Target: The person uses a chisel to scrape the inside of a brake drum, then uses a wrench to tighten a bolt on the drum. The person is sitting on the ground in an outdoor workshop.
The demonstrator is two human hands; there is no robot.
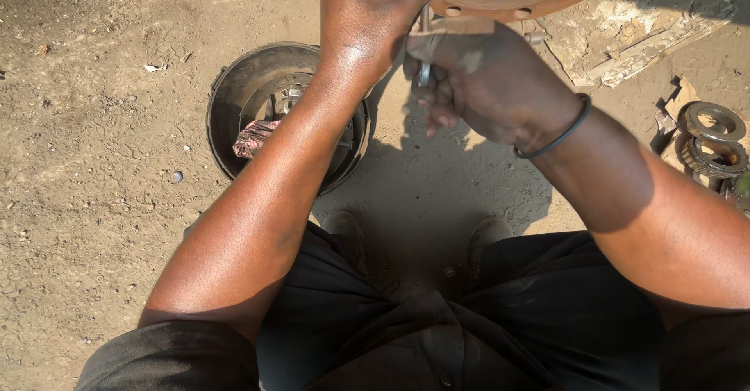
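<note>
Your right hand's fingers (437, 98) curl around a slim metal tool (423, 74), held upright just under the rusty hub flange (508, 0). Your left hand (367, 24) closes on its upper end. Beyond, a dark drum (234, 86) lies on dirt.

Bare, dusty earth ground (94, 164) strewn with small pebbles, lit by hard sunlight, dark cast shadow (437, 196) at centre, weathered cracked wooden board (625, 39) upper right, ringed metal parts (711, 137) at right edge
</note>
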